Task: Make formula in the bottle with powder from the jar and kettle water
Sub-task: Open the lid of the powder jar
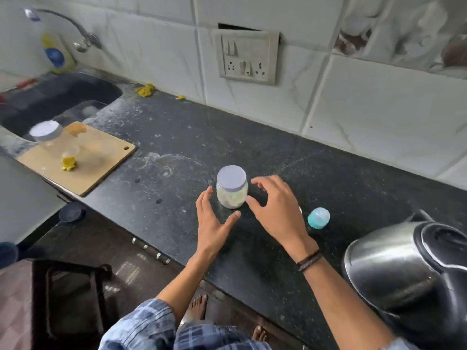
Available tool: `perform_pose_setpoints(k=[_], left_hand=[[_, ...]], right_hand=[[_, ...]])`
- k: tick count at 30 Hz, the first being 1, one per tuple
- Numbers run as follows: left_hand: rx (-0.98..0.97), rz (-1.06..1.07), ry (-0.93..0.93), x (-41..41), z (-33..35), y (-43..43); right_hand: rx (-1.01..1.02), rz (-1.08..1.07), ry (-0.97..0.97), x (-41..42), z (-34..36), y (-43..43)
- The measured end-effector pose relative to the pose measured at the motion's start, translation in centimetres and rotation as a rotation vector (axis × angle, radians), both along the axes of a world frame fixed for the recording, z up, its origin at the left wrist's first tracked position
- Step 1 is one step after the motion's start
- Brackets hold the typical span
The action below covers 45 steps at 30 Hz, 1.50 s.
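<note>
While left hand (pixel 214 223) and right hand (pixel 275 210), both open, flank one powder jar (pixel 232 190), one bottle (pixel 319 218) and one kettle (pixel 404 269) stand nearby.

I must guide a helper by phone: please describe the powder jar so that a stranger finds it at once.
On the long black counter, go right from the sink and wooden board to the middle. There a small clear jar with a lilac lid stands between the left hand and right hand. Unlike the similar jar on the board, it holds pale powder.
</note>
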<state>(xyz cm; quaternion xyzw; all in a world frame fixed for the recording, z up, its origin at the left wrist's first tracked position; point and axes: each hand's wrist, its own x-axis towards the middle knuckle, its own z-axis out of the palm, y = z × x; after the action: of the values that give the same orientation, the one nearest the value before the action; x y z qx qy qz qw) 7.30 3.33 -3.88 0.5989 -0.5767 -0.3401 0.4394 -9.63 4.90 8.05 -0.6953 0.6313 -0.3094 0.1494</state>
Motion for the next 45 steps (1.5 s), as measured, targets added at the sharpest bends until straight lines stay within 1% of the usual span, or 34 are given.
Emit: perform_pose_setpoints(k=[3,8,11,15,20,24,28,34,42,45], left_hand=[[0.029,-0.022,0.003,0.8,0.4,-2.5],[0.093,-0.159,-0.015,2.1,0.5,-5.7],[0.097,-0.243,0.014,2.5,0.4,-6.8],[0.062,-0.366,0.095,2.1,0.4,-7.6],[-0.039,-0.343,0.064,1.8,-0.1,-8.2],[-0.041,-0.298,-0.030,2.4,-0.5,-8.4],[-0.061,-0.295,-0.093,2.6,-0.4,-8.6],[-0.065,-0.270,-0.092,2.4,-0.3,-8.5],[-0.067,-0.252,-0.110,2.4,-0.8,-8.8],[-0.072,-0.239,-0.127,2.2,-0.9,-8.7]], right_hand=[[0.180,0.024,0.104,1.6,0.3,-3.7],[0.331,-0.011,0.254,4.1,-0.2,-7.9],[0.371,-0.031,0.326,5.1,-0.6,-8.9],[0.380,-0.044,0.342,5.7,-0.8,-9.3],[0.382,-0.040,0.369,5.8,-0.8,-9.4],[0.380,-0.006,0.374,5.5,-0.8,-9.6],[0.376,0.057,0.410,5.1,-0.7,-10.1],[0.371,0.139,0.460,4.6,-0.5,-10.9],[0.404,0.333,0.513,3.4,0.9,-12.1],[0.460,0.392,0.623,3.6,2.3,-12.7]])
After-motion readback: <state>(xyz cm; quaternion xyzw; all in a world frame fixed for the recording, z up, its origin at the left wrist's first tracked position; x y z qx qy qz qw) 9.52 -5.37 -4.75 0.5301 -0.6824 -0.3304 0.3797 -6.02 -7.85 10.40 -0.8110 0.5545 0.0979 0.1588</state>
